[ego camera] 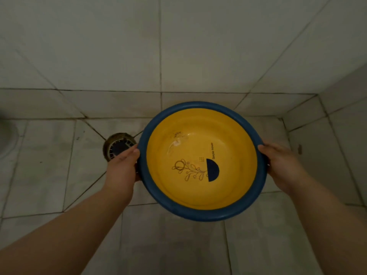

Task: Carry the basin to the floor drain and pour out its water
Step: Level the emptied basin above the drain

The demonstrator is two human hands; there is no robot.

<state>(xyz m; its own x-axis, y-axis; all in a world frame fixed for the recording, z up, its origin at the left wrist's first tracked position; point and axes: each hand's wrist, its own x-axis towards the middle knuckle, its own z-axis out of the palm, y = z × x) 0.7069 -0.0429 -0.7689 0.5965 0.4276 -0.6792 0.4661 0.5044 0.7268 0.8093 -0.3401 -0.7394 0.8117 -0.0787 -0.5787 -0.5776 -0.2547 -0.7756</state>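
Note:
A round basin [228, 214] with a blue rim and a yellow inside is held level above the tiled floor. A flower drawing and a dark half-circle mark its bottom, under a shallow layer of clear water. My left hand [124, 165] grips the rim's left side and my right hand [282, 165] grips the right side. The round floor drain [117, 144] with a slotted grate lies in the floor just left of the basin, partly hidden behind my left hand.
Pale tiled walls [198, 46] close the space ahead and at the right, meeting in a corner [317, 95]. Grey floor tiles [49, 165] with dark grout slope toward the drain. A pale rounded object [6, 135] shows at the left edge.

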